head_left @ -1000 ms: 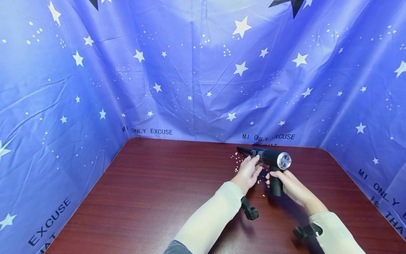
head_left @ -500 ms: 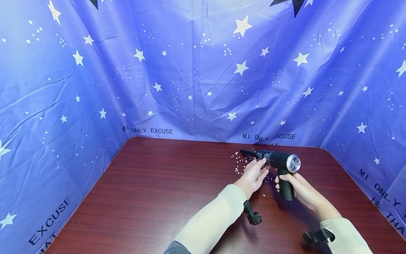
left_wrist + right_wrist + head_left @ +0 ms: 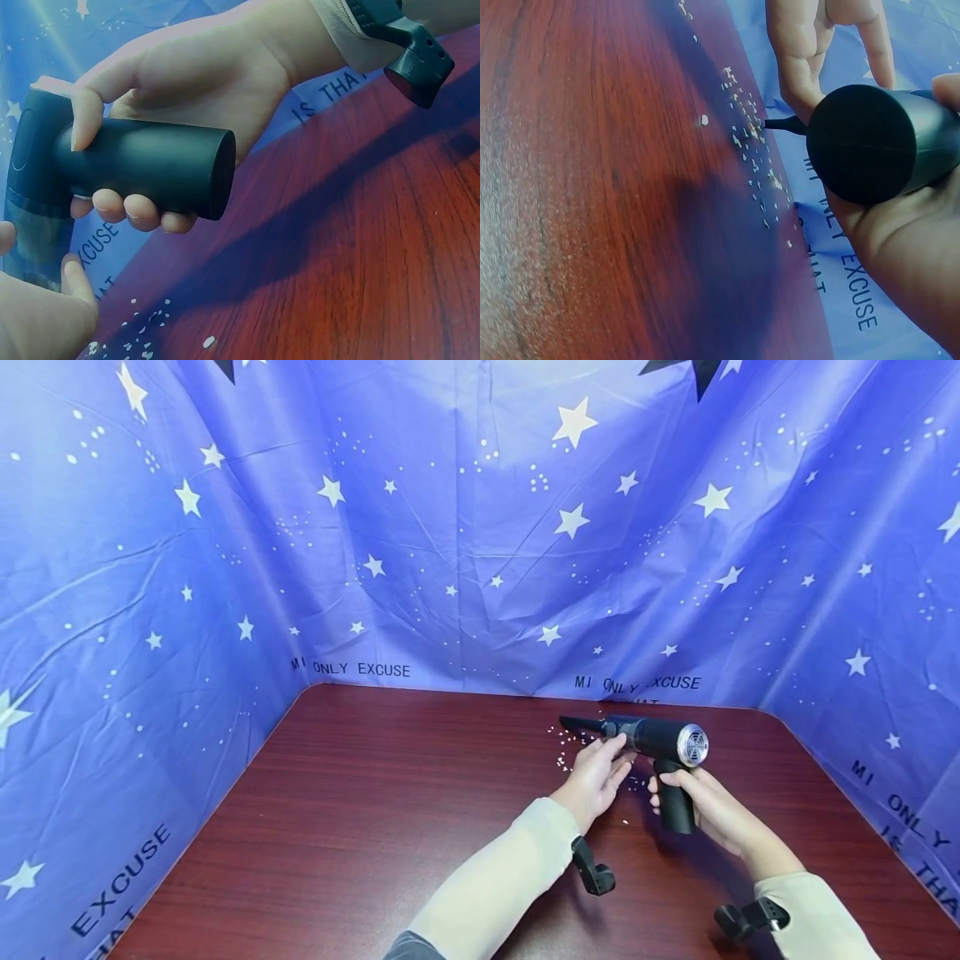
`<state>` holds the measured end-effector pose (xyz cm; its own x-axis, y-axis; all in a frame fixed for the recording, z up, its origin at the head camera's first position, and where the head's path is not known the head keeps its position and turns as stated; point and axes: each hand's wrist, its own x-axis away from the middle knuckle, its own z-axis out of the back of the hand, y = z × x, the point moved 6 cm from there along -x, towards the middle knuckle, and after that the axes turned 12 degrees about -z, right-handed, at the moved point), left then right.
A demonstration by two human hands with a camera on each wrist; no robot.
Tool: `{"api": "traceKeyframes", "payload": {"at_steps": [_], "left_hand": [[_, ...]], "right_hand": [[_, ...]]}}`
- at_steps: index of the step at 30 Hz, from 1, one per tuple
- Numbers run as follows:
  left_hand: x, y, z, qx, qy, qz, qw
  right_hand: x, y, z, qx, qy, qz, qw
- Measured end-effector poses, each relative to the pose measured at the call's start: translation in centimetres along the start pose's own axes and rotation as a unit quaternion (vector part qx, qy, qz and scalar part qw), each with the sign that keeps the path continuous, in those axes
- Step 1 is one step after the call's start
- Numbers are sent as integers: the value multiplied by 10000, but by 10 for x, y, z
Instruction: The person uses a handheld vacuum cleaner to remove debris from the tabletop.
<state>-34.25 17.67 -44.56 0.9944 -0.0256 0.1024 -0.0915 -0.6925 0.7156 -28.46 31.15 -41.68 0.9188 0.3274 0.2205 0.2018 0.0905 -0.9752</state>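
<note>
A black handheld vacuum cleaner is held above the right part of the table, its narrow nozzle pointing left and away. My right hand grips the handle, fingers wrapped round it in the left wrist view. Farther forward, my left hand holds the clear front section between thumb and fingers. Small white scraps lie scattered on the table beneath the nozzle and the hands. Whether the nozzle tip touches the tabletop, I cannot tell.
The dark red wooden table extends widely to the left. A blue curtain with stars stands along its back and both sides. Each forearm carries a black wrist mount, the left one hanging above the tabletop.
Both hands have shifted the handheld vacuum cleaner right and slightly nearer since a second ago. Over the last half second its nozzle has slid a little left. Both grips stay the same.
</note>
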Motion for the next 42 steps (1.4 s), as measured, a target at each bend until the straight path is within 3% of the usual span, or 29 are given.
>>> {"api": "traceKeyframes", "payload": {"at_steps": [7, 16, 29, 42], "left_hand": [[2, 3, 5, 55, 35, 56, 10000], [7, 6, 8, 90, 24, 147, 9998], [15, -8, -6, 18, -50, 158, 9999], [24, -12, -12, -45, -141, 143, 9998]], "right_hand": [[1, 0, -3, -10, -101, -50, 9999], [1, -2, -5, -157, -573, 178, 9981], [16, 1, 10, -91, -356, 138, 9992], [25, 1, 17, 17, -587, 181, 9981]]}}
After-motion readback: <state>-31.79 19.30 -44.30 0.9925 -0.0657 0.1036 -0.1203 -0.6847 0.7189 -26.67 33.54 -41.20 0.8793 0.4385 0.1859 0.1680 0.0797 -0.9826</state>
